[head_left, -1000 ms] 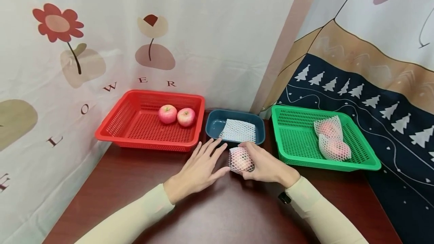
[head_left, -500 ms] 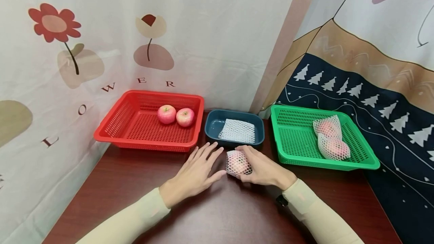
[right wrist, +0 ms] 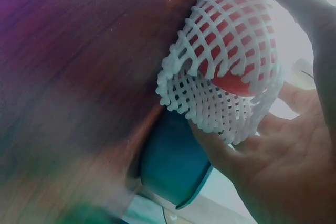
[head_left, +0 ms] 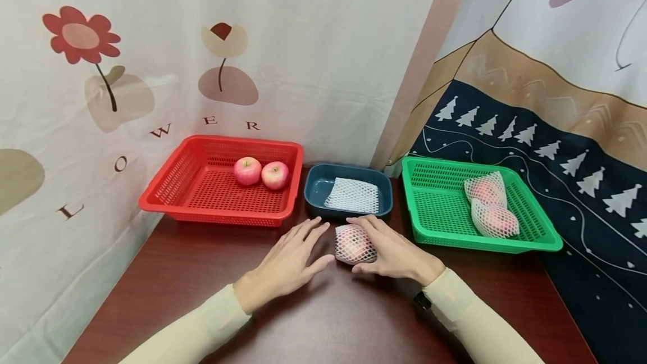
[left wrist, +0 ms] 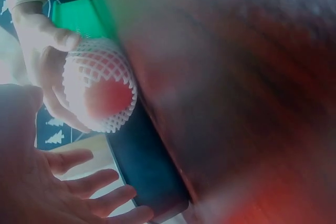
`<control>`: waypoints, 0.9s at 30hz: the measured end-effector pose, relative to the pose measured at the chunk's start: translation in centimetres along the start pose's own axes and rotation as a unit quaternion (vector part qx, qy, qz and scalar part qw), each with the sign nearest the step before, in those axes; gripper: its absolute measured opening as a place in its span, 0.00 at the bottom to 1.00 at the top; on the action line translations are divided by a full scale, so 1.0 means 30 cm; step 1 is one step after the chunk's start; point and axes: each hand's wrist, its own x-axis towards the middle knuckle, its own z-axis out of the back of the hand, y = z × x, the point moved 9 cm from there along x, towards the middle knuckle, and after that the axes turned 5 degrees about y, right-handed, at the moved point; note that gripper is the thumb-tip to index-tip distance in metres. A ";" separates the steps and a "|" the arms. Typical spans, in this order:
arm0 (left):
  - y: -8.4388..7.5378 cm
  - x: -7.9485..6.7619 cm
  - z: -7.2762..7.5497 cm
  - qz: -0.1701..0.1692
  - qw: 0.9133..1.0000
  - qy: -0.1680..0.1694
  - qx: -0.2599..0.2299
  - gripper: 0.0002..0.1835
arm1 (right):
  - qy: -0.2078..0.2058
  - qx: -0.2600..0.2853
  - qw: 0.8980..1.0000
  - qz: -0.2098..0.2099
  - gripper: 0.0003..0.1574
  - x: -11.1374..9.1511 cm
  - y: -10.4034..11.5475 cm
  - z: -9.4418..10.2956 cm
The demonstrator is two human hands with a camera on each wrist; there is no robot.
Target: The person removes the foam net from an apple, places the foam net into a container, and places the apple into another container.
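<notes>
An apple in a white foam net stands on the table in front of the blue tray. My right hand holds it from the right, with the thumb on the near side and the fingers curved round the far side. The right wrist view shows red apple skin through the net's ragged open end. My left hand is just left of the apple, fingers extended and spread, holding nothing. In the left wrist view its fingers lie apart from the net.
A red basket at the left has two bare apples. Flat white foam nets lie in the blue tray at the middle. In the green basket at the right sit two netted apples. Printed curtains hang behind.
The netted apple and my right hand have shifted slightly toward me. My left hand has drawn back a little, its fingers still spread. The head view has drifted slightly.
</notes>
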 end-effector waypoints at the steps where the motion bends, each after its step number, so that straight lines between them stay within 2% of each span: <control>1: 0.004 -0.001 -0.002 0.004 1.000 0.002 -0.011 0.41 | -0.001 -0.001 1.000 0.009 0.68 0.002 0.005 -0.002; 6: 0.024 -0.006 -0.013 0.028 0.998 0.015 -0.062 0.41 | -0.008 -0.006 0.999 0.048 0.67 0.013 0.023 -0.011; 14: 0.050 0.000 -0.005 0.050 0.992 0.000 -0.117 0.38 | -0.004 0.009 0.999 0.039 0.59 0.027 0.009 -0.015; 20: 0.044 0.010 0.008 0.016 0.991 -0.032 -0.126 0.32 | -0.018 0.020 0.999 0.031 0.56 0.026 0.005 -0.002; 27: 0.025 0.008 0.035 -0.027 0.989 -0.078 -0.126 0.26 | -0.041 0.025 0.998 0.051 0.55 0.027 0.035 0.026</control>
